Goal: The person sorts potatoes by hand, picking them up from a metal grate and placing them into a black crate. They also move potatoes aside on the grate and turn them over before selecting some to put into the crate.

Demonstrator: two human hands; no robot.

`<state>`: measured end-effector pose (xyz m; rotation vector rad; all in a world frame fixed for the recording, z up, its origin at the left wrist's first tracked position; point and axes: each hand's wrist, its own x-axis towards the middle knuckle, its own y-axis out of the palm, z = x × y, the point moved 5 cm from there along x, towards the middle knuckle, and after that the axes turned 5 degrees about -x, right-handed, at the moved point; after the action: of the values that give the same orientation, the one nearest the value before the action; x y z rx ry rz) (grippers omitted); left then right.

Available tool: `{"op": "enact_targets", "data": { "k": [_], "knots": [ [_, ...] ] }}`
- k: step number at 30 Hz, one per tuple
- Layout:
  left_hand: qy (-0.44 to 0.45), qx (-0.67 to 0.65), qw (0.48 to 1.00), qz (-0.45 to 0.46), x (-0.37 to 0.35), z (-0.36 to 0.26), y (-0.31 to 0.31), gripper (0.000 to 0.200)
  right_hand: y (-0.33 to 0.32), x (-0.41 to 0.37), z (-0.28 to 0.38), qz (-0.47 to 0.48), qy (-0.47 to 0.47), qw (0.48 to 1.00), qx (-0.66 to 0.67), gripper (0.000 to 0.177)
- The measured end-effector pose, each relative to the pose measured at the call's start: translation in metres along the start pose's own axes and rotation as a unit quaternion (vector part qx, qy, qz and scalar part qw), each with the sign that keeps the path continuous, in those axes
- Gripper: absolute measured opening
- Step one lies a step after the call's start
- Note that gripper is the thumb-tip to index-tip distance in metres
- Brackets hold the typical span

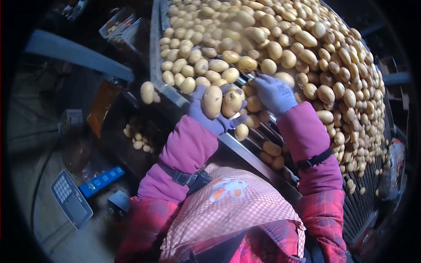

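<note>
Gloved in light purple, my left hand (206, 115) is at the near edge of the sorting table, its fingers curled around two potatoes (212, 101) held side by side. My right hand (274, 93), in the same kind of glove, reaches palm down over the metal rollers (265, 131), among potatoes. Its fingertips are partly hidden, and I cannot make out what lies under them. A small potato (241, 132) rests just below my left hand. The large heap of potatoes (302, 57) spreads beyond both hands and to the right.
The table's metal rim (250, 158) runs before my apron. At lower left are a scale with a keypad (71, 199) and a blue sign (101, 181). A dark container holds several potatoes (138, 137). One potato (148, 92) sits left of the rim.
</note>
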<state>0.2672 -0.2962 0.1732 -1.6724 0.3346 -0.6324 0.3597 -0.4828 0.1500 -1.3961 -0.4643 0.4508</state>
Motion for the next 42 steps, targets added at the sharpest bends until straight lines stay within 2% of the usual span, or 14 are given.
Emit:
{"op": "enact_targets", "data": {
  "k": [1,2,3,5,13,14,15,19,25,28,31,34,35,42],
  "knots": [
    [0.036,0.31,0.95,0.002,-0.002,-0.001,0.0,0.07,-0.007,0.002,0.011,-0.075,-0.029,0.997,-0.005,0.028],
    [0.069,0.589,0.805,0.014,-0.003,0.0,0.003,0.072,-0.002,0.011,0.01,-0.045,-0.038,0.998,-0.004,0.028],
    [0.097,0.808,0.579,0.035,-0.006,0.004,0.007,0.073,0.006,0.017,0.006,-0.014,-0.05,0.999,-0.002,0.029],
    [0.148,0.985,-0.015,0.084,-0.015,0.019,0.011,0.077,0.03,0.026,-0.014,0.055,-0.014,0.998,0.022,0.05],
    [0.185,0.951,-0.123,0.214,-0.059,0.034,-0.013,0.072,-0.007,0.037,-0.003,0.15,0.044,0.987,0.041,0.042],
    [0.202,0.947,-0.021,0.247,-0.069,0.035,-0.015,0.056,-0.009,0.039,-0.001,0.148,0.043,0.987,0.035,0.042],
    [0.223,0.941,-0.033,0.251,-0.082,0.041,-0.017,0.056,-0.01,0.038,0.0,0.147,0.048,0.988,0.032,0.042],
    [0.225,0.912,-0.135,0.314,-0.157,0.068,-0.021,0.058,-0.008,0.038,-0.004,0.15,0.037,0.987,0.031,0.044],
    [0.571,0.596,-0.298,0.479,-0.297,0.1,0.015,0.043,-0.012,0.035,-0.006,0.101,0.015,0.994,0.027,0.039],
    [0.45,0.665,-0.451,0.391,-0.297,0.12,0.037,0.037,-0.024,0.027,-0.004,0.144,0.015,0.95,0.276,0.043],
    [0.503,0.623,-0.476,0.365,-0.197,0.077,-0.026,0.037,-0.065,0.02,0.058,0.197,-0.027,0.847,0.493,0.045],
    [0.489,0.809,-0.309,0.106,-0.097,0.036,-0.049,0.052,-0.094,0.027,0.126,0.17,-0.147,0.885,0.407,0.052],
    [0.359,0.886,-0.223,0.192,-0.097,0.016,-0.023,0.05,-0.098,0.028,0.14,0.166,-0.16,0.887,0.4,0.053],
    [0.479,0.828,-0.27,0.109,-0.103,0.047,-0.024,0.04,-0.078,-0.019,0.064,0.06,0.008,0.916,0.397,0.041]
  ]
}}
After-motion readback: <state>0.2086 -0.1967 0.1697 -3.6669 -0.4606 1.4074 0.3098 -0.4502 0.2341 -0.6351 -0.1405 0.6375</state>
